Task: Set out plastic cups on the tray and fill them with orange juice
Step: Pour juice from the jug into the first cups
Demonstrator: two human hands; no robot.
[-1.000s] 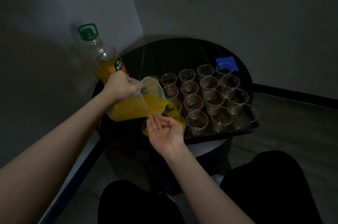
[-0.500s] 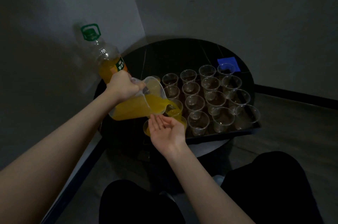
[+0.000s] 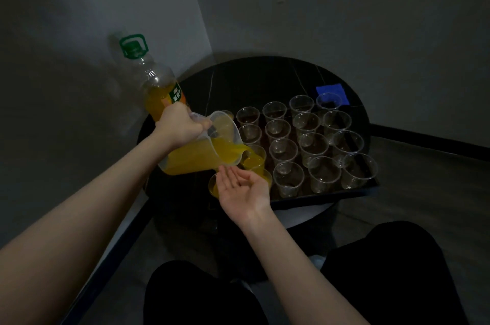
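Left hand (image 3: 180, 124) grips the handle of a clear plastic jug (image 3: 201, 149), fingers curled round it. Jug tilted, spout toward 3 o'clock, orange juice (image 3: 191, 159) running into a cup (image 3: 254, 159) in the tray's near-left column. Right hand (image 3: 242, 189) palm up under the spout, fingers straight and relaxed, holding nothing; it hides part of two filled cups (image 3: 266, 177) at the tray's 7 o'clock corner. Clear empty cups (image 3: 313, 147) stand in rows across the dark tray (image 3: 331, 196), which sits on a round black table (image 3: 265, 80). Juice bottle (image 3: 156, 88), green cap, at the table's 9 o'clock; label orange and green with pale characters, too blurred to read. Blue square (image 3: 335, 90) at the table's 2 o'clock.
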